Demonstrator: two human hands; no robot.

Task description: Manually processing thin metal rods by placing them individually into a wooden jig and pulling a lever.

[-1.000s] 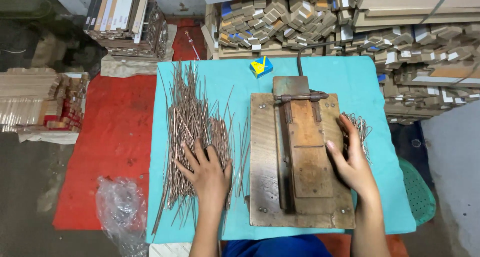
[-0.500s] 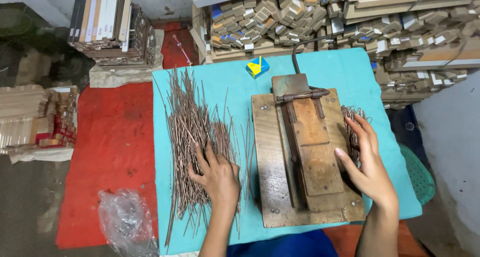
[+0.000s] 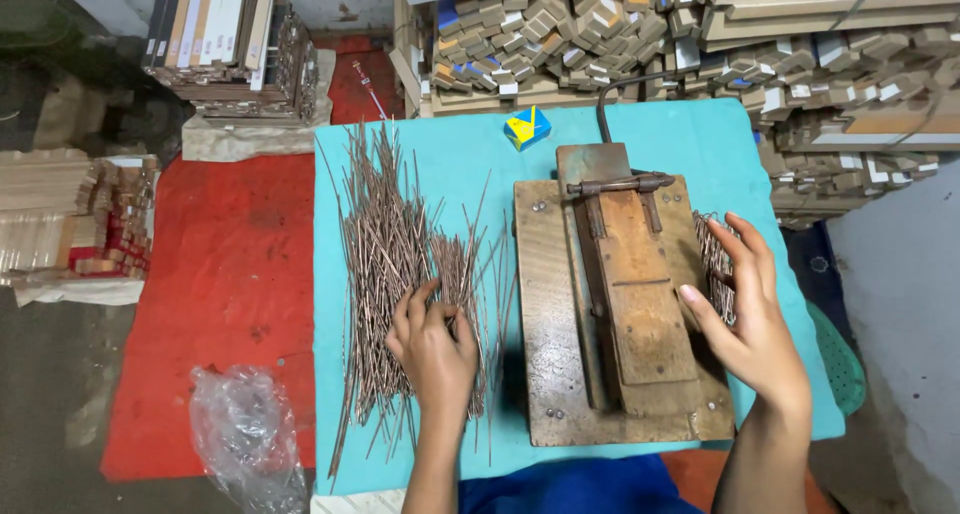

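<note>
Your left hand (image 3: 435, 349) rests palm-down on the near end of the thin metal rods (image 3: 400, 274), fingers curled, pinching a few of them. The rest of the rods fan away from the hand across the turquoise table (image 3: 470, 164). Your right hand (image 3: 755, 324) is open, fingers spread, palm facing the wooden press (image 3: 615, 294) just to its left; thumb tip close to the press's hinged board. A small bundle of short wires (image 3: 715, 259) lies under that hand's fingertips; contact unclear. Blue-and-yellow box (image 3: 527, 127) sits far beyond both hands. Plastic bag (image 3: 245, 439) on the floor left of your left hand.
</note>
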